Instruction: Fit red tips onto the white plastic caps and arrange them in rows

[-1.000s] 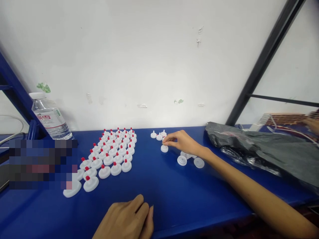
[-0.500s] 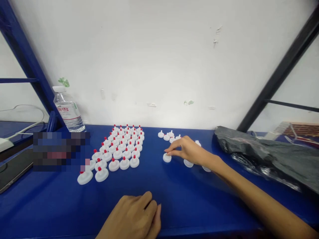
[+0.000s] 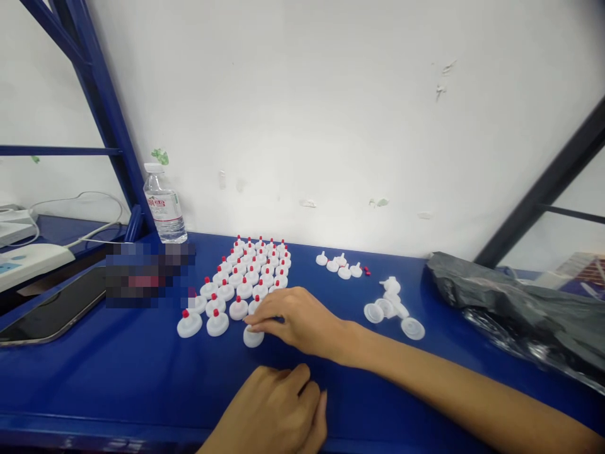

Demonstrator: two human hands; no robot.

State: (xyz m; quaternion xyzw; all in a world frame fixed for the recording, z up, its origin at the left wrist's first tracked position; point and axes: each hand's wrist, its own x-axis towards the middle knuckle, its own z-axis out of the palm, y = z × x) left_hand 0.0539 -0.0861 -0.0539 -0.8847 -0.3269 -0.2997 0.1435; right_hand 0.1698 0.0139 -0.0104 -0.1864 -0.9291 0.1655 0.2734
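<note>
Right hand [image 3: 274, 321] pinches one white cap [image 3: 254, 340], left hand [image 3: 278, 410] curls closed, five all-white caps [image 3: 339, 260] beyond

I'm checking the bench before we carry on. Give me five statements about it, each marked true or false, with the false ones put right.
1. The right hand pinches a white cap by its top. True.
2. The left hand grips the water bottle. False: the left hand is near the front, well away from the water bottle at the back.
3. Loose red tips lie beside the untipped nozzle caps. True.
4. The grey plastic bag is left of the red-tipped caps. False: the grey plastic bag is right of the red-tipped caps.
5. A black phone lies toward the left side of the view. True.
</note>
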